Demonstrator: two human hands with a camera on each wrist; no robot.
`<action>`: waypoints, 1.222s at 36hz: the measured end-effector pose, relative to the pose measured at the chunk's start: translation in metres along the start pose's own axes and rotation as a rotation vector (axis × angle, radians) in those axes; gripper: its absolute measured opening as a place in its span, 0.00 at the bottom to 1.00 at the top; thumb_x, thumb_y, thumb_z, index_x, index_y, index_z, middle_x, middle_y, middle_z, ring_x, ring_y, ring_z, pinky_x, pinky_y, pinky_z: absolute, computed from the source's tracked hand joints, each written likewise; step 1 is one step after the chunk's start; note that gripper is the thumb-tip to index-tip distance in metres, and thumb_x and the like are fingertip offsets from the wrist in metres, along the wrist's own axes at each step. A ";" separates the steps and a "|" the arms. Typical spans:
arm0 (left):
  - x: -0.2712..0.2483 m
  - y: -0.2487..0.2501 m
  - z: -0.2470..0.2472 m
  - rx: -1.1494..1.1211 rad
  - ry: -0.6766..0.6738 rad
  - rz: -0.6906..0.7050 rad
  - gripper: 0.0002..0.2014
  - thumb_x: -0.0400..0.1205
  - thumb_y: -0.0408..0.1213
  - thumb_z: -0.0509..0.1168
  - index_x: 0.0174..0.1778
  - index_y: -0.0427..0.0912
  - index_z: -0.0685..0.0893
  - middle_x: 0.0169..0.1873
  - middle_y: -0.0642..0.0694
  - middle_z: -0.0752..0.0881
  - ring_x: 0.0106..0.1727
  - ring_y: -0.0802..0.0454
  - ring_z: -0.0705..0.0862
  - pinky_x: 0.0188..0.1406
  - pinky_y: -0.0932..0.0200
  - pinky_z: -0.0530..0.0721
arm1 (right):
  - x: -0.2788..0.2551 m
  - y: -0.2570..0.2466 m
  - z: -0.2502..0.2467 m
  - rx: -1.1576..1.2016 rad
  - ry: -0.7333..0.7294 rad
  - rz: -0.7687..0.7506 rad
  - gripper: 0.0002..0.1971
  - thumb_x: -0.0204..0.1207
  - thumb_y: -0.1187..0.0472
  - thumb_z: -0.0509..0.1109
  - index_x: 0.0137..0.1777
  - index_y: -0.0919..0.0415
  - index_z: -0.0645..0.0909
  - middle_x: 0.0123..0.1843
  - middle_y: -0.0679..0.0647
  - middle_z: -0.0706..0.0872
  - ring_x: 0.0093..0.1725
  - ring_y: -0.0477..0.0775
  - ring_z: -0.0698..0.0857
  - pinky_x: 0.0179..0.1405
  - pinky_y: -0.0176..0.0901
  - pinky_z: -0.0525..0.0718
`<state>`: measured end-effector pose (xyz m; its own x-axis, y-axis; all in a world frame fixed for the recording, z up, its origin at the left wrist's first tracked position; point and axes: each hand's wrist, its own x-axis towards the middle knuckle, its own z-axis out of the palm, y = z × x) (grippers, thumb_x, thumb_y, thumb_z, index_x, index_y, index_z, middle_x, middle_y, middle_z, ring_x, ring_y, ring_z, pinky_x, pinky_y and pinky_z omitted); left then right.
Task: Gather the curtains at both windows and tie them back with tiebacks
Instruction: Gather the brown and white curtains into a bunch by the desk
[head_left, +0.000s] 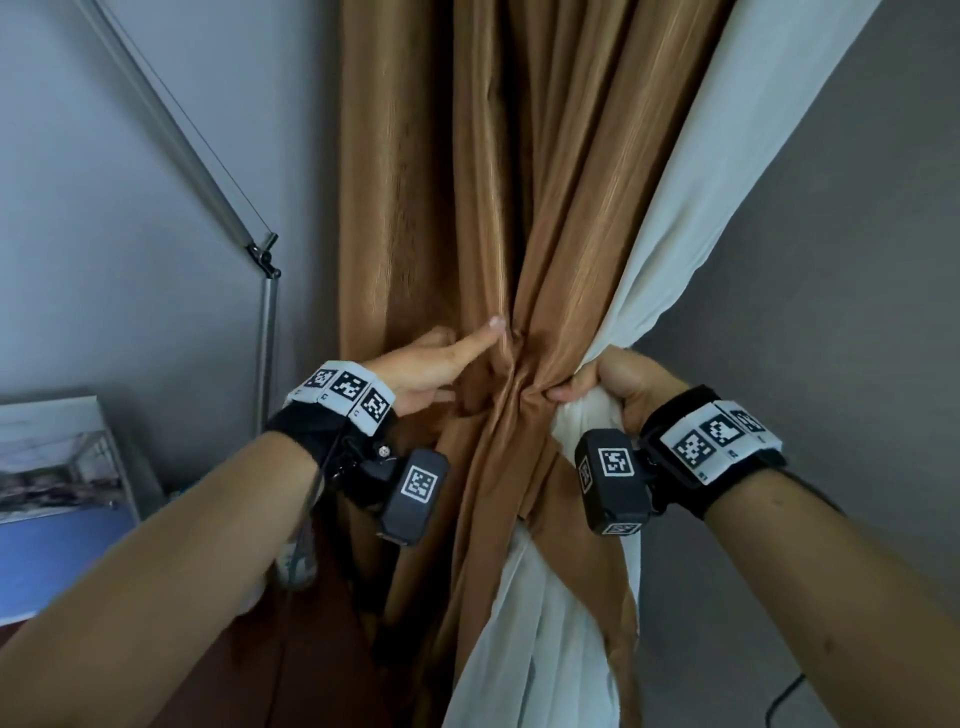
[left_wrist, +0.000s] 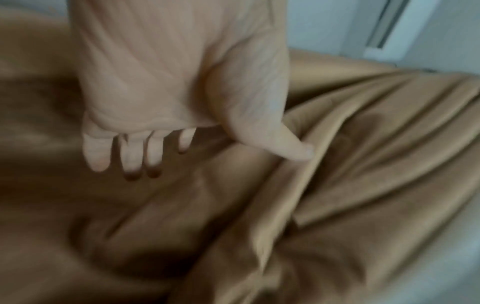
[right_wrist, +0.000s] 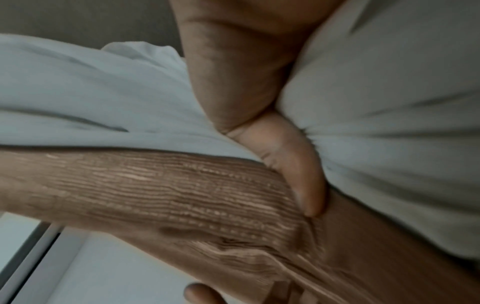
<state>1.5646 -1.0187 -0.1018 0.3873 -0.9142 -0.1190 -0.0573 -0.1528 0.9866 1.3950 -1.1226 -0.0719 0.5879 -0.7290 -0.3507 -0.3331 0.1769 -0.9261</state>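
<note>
Head view: the brown curtain hangs at centre against the far wall, pinched to a narrow waist between both hands, with the white sheer curtain running down its right side and spilling out below. The right hand is clenched round the bunched waist, taking in both the sheer and the brown folds. The left hand lies against the brown cloth on the left with fingers extended, grasping nothing. No tieback is visible. A metal floor lamp stands to the left; a framed picture leans at near left.

Left wrist view: left hand has its palm spread and fingers straight over the brown curtain, the thumb touching a fold edge. Blurred.

Right wrist view: right hand has the thumb pressed across where the white sheer curtain meets the brown curtain. The ribbed weave is plain to see.

Assessment: the brown fabric appears weighty, soft and somewhat slick, likely to slide from a loose hold. The sheer looks light and prone to escape the bundle. Best taken at the gathered waist, fully encircled, before any tieback is passed round
</note>
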 end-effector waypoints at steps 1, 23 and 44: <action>-0.002 0.003 -0.009 -0.024 0.032 -0.001 0.68 0.55 0.78 0.68 0.85 0.42 0.51 0.82 0.38 0.64 0.80 0.42 0.68 0.81 0.40 0.64 | 0.001 0.000 -0.001 0.004 -0.003 0.005 0.28 0.53 0.85 0.74 0.57 0.73 0.87 0.53 0.69 0.90 0.53 0.69 0.90 0.54 0.64 0.88; 0.042 -0.004 -0.014 -0.127 0.176 0.102 0.55 0.70 0.76 0.60 0.87 0.48 0.49 0.84 0.50 0.60 0.84 0.54 0.60 0.79 0.62 0.51 | 0.004 0.007 -0.016 -0.015 -0.132 0.028 0.18 0.62 0.86 0.70 0.48 0.69 0.88 0.43 0.64 0.90 0.46 0.65 0.88 0.44 0.52 0.87; 0.013 -0.013 0.062 -0.012 -0.093 0.074 0.21 0.65 0.47 0.83 0.47 0.40 0.88 0.50 0.49 0.90 0.58 0.60 0.84 0.53 0.74 0.75 | 0.002 0.014 -0.011 -0.045 0.065 -0.088 0.16 0.76 0.82 0.62 0.33 0.67 0.81 0.31 0.57 0.84 0.24 0.52 0.85 0.29 0.40 0.88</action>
<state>1.5134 -1.0521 -0.1235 0.2958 -0.9537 -0.0549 -0.0714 -0.0794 0.9943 1.3834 -1.1284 -0.0837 0.5677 -0.7821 -0.2571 -0.3160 0.0814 -0.9453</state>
